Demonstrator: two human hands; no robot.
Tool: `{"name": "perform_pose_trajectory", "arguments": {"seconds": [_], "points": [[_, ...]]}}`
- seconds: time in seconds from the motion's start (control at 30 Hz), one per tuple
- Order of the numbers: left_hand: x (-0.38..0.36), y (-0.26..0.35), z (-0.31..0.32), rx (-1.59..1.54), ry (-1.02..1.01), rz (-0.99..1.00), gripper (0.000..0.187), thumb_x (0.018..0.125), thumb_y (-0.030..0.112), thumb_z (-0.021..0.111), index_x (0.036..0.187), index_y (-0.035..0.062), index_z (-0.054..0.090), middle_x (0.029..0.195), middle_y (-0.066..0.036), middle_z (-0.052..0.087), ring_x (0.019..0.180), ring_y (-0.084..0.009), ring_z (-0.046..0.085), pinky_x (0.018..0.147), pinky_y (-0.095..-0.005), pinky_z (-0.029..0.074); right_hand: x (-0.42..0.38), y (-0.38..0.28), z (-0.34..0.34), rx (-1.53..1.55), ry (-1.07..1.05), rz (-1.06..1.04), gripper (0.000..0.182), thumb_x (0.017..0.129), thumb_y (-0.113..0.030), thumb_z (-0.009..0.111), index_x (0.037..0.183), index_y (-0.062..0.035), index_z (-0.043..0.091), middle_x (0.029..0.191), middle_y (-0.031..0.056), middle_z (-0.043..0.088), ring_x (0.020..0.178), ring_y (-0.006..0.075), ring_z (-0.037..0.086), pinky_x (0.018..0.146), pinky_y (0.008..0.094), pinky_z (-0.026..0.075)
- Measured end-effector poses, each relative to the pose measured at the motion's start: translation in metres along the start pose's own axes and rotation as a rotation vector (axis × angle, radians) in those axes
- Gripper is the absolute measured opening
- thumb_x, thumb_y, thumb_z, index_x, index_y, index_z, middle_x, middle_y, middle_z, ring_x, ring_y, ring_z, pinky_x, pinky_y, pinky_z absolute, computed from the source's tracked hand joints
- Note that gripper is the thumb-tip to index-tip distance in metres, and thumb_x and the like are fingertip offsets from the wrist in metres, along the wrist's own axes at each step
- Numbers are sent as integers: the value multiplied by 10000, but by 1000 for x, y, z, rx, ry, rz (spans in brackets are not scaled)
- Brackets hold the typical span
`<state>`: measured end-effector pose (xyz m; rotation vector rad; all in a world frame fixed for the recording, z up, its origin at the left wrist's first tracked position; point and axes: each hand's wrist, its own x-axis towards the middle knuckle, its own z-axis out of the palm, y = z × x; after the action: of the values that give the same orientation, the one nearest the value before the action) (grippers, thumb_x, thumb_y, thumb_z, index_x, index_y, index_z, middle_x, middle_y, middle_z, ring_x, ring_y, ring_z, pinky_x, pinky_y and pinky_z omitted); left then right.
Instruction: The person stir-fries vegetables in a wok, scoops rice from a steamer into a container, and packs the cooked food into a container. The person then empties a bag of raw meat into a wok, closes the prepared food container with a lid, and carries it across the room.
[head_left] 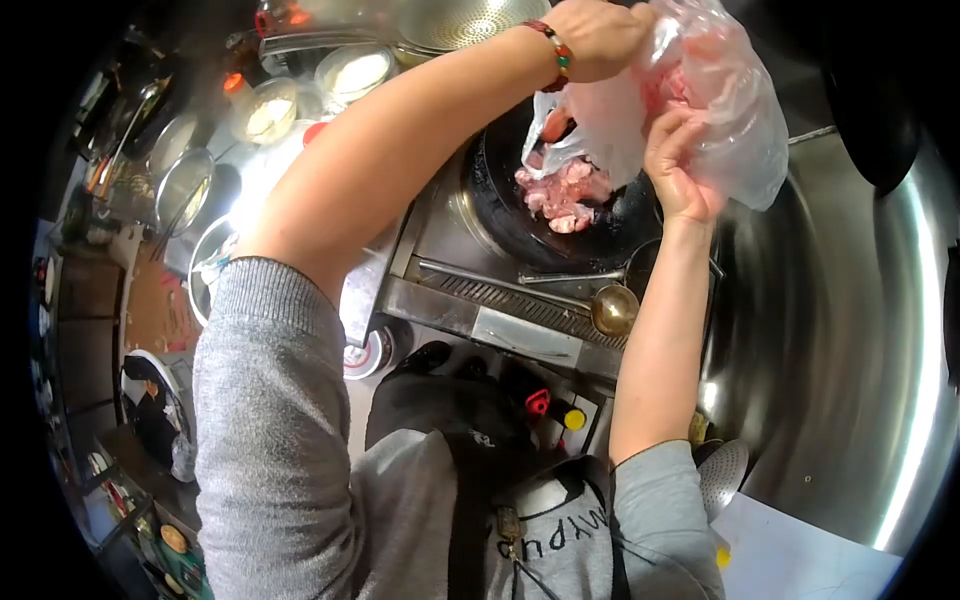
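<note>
A translucent plastic bag (735, 120) with pink raw meat inside hangs over a black wok (500, 215), its open end pointing down and left. Pieces of raw meat (565, 195) lie in the wok below the bag's mouth. My left hand (600, 40), with a beaded bracelet at the wrist, is closed on the upper part of the bag at the top of the view. Lower down, my right hand (683, 170) has its fingers curled against the bag's side, palm up.
A ladle (612, 310) rests on the stove's front edge (450, 305). Behind the wok is a perforated strainer (470, 22). Bowls of pale food (268, 118) stand on the left counter, near a wire basket (185, 190). A curved steel surface (840, 350) fills the right side.
</note>
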<state>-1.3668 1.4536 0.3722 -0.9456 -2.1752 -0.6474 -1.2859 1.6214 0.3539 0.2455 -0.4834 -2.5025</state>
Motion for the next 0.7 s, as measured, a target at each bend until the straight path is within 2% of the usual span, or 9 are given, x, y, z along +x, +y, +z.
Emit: {"name": "perform_pose_trajectory", "arguments": {"seconds": [0.1,0.27,0.3,0.33,0.37,0.47,0.6,0.67,0.7], "points": [[-16,2,-1,-55,81,-129,201,700,15,421,891,-43,405,679,-229,556,693,-391,541,617,-457,416,1,-4,5,-141,-69,38,308,643,-155,610,914,-19,560,873,77,523,851,227,495,692,363,518],[-84,11,22,-371,100,-373,279,733,59,514,1007,24,472,793,-224,569,772,-380,542,678,-419,441,-6,-19,4,-806,153,-318,457,711,-290,610,1087,-53,504,1066,98,524,969,278,482,748,461,479],[-98,0,35,-577,97,-165,283,746,102,564,1017,47,503,772,-182,576,754,-319,560,686,-372,449,-10,-21,2,-1118,149,-489,454,724,-295,602,1104,-71,494,1085,93,525,1001,275,480,771,498,460],[-117,-4,36,-723,-224,-331,275,751,122,588,1001,30,521,810,-124,586,785,-230,558,722,-325,446,-18,-25,1,-1179,173,-419,395,768,-258,560,1118,-91,484,1094,87,531,1022,267,491,824,495,431],[-131,6,20,-903,-164,-314,314,750,120,594,1035,18,511,927,-99,578,883,-181,535,781,-312,437,-29,-21,3,-1179,166,-439,395,768,-258,560,1118,-91,484,1094,87,531,1022,267,491,824,495,431],[-179,-18,19,-985,-412,-776,516,705,6,566,1203,8,432,1134,-119,515,1034,-188,480,856,-324,411,-66,7,4,-2184,251,-407,397,757,-230,574,1116,-86,484,1087,91,537,1014,257,502,826,449,441],[-180,15,-21,-1357,-102,-964,465,850,295,495,1221,28,409,1168,-100,484,1099,-193,443,896,-326,374,-105,42,-14,-3134,290,-215,414,712,-190,618,1089,-71,493,1042,94,561,959,237,540,813,366,458],[-186,40,-22,-1591,-121,-909,584,861,421,442,1290,50,305,1198,-87,458,1119,-181,414,930,-325,333,-116,39,-62,-2354,540,-125,432,637,-186,677,1017,-56,519,963,92,589,876,216,580,776,319,475],[-187,55,-22,-1663,-115,-805,656,837,426,488,1320,60,239,1230,-117,424,1136,-194,401,939,-325,321,-123,39,-81,-2303,513,-121,418,613,-194,693,973,-53,532,929,95,594,840,217,590,757,314,482]]}}
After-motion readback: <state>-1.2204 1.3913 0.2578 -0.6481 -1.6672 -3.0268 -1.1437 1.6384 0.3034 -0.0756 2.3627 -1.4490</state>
